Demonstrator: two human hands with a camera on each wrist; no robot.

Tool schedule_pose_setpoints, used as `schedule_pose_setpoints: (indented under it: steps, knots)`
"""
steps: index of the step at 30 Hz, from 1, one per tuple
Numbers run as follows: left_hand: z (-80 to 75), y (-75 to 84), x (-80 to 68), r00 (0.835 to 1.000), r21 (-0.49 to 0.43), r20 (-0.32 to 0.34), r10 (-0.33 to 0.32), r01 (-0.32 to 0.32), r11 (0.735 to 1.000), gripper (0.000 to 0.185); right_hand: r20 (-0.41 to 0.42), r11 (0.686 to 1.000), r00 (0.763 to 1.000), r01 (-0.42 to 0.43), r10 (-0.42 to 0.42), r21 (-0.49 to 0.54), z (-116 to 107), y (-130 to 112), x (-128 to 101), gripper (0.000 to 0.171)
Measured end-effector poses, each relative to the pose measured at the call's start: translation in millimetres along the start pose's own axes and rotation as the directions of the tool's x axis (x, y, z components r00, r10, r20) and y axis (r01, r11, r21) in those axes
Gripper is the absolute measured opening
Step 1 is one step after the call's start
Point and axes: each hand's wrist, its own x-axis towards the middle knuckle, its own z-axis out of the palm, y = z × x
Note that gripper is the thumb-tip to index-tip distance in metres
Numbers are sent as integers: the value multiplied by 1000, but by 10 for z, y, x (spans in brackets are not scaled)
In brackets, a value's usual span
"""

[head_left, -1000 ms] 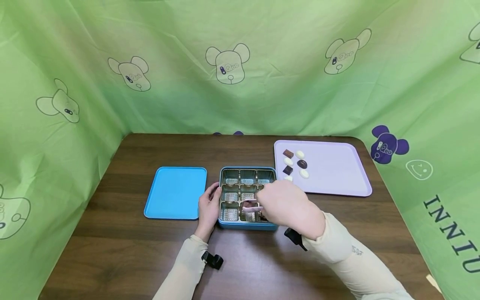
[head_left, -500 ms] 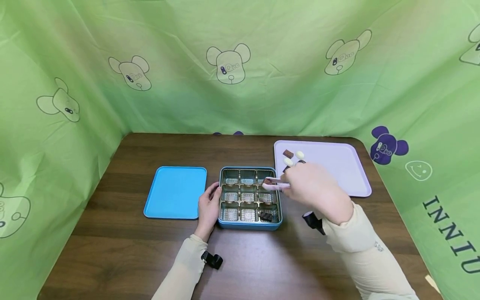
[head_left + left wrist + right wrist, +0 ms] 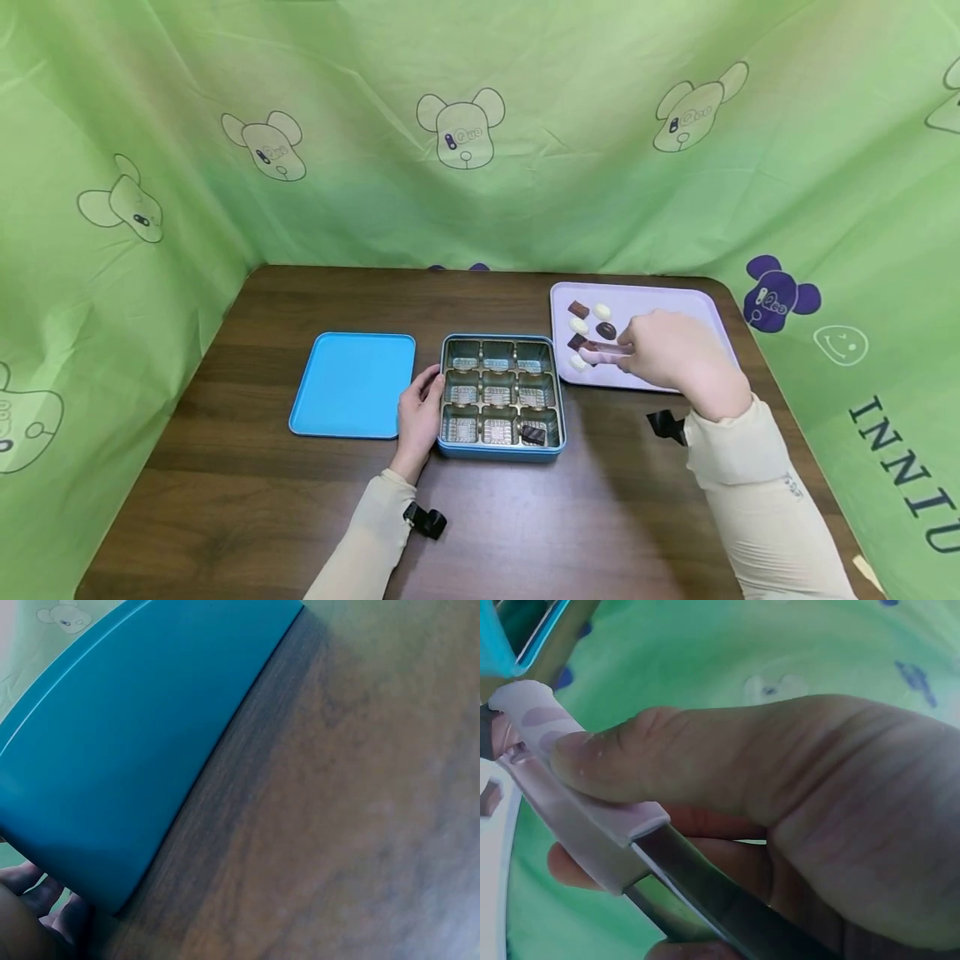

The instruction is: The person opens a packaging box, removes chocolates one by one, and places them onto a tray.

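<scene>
My left hand (image 3: 418, 417) rests against the left side of a blue tin (image 3: 501, 453) with a gold divided insert. A dark chocolate (image 3: 533, 435) lies in its front right compartment. Over the lilac tray (image 3: 675, 304), my right hand (image 3: 678, 357) grips small tongs (image 3: 606, 358) with pale pink tips. In the right wrist view, thumb and fingers press the tongs (image 3: 592, 776) from both sides, and a brown piece (image 3: 504, 736) appears between the tips. Beside the tips on the tray are a dark oval chocolate (image 3: 606, 331), a dark square chocolate (image 3: 577, 342) and a white chocolate (image 3: 578, 362).
A blue lid (image 3: 352, 385) lies on the brown wooden table (image 3: 300, 517), left of the tin. Farther back on the tray are a brown square chocolate (image 3: 578, 309) and white chocolates (image 3: 602, 312). A green printed curtain (image 3: 360, 208) encloses the table's back and sides.
My right hand has moved the tongs from the tin's front middle compartment rightward and back to the tray, with a brown piece apparently between the tips. My left hand has stayed at the tin.
</scene>
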Motion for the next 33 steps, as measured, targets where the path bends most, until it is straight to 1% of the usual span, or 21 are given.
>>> schedule_pose_setpoints:
  steps: [4, 6, 8, 11, 14, 16, 21, 25, 32, 33]
  knots:
    - [-1, -25, 23, 1000, -2, 3, -11, 11, 1000, 33, 45, 997, 996, -79, 78, 23, 40, 173, 17, 42]
    - [10, -103, 64, 1000, -1, 5, -19, 19, 1000, 33, 59, 994, 993, -102, 101, 27, 63, 243, 30, 43]
    - [27, -220, 119, 1000, 1, 1, -22, 22, 1000, 34, 61, 993, 992, -113, 111, 33, 97, 296, 45, 39]
    - [52, -400, 194, 1000, -2, -9, -25, 25, 1000, 34, 54, 994, 993, -108, 106, 34, 176, 341, 76, 25]
    - [55, -491, 219, 1000, -7, -17, -16, 16, 1000, 35, 53, 995, 994, -93, 92, 29, 266, 365, 109, 16]
    - [49, -509, 220, 1000, -16, -17, -15, 14, 1000, 35, 61, 996, 994, -88, 86, 25, 316, 384, 129, 15]
    - [42, -520, 206, 1000, -19, -5, -9, 9, 1000, 35, 75, 994, 991, -108, 107, 8, 386, 432, 147, 20]
    - [42, -524, 197, 1000, -14, -5, -3, 3, 1000, 35, 79, 992, 989, -128, 127, 2, 436, 462, 160, 32]
    - [50, -525, 205, 1000, -16, -10, -10, 10, 1000, 35, 100, 986, 982, -165, 162, 20, 506, 510, 188, 39]
    - [43, -461, 182, 1000, -11, -7, -8, 8, 1000, 35, 103, 985, 980, -171, 168, 21, 510, 509, 195, 40]
